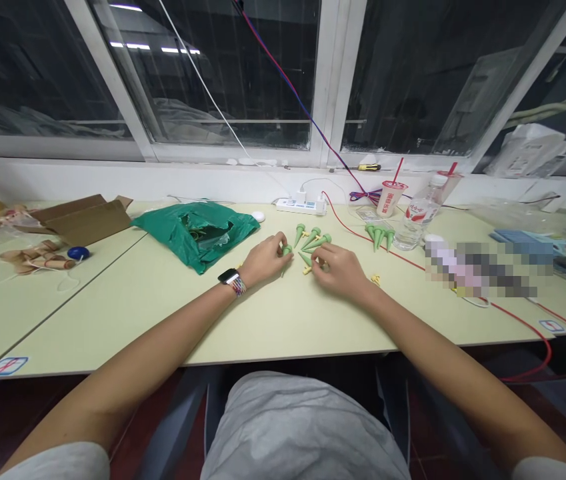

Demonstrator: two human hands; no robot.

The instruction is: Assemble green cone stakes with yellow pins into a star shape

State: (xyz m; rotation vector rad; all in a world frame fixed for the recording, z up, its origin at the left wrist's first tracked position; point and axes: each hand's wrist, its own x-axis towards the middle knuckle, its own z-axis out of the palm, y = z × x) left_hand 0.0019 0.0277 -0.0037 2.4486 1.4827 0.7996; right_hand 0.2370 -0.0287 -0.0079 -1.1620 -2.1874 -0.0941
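My left hand (264, 259), with a watch on its wrist, pinches a green cone-shaped plastic spike (287, 250) just above the table. My right hand (339, 272) has its fingers closed around another green spike (305, 258); a yellow piece (307, 270) shows by its fingertips, and the fingers hide part of the spike. Just beyond both hands lie several more green spikes (311, 237), some with small yellow pieces on them. A separate group of green spikes (379, 236) is to the right. Small yellow parts (375, 280) lie beside my right wrist.
A torn green plastic bag (195, 233) and an open cardboard box (83, 220) are at the left, near wooden toys (37, 257). Behind stands a power strip (300, 207). At the right are a water bottle (417, 217), a cup (391, 199) and a red cable (407, 263).
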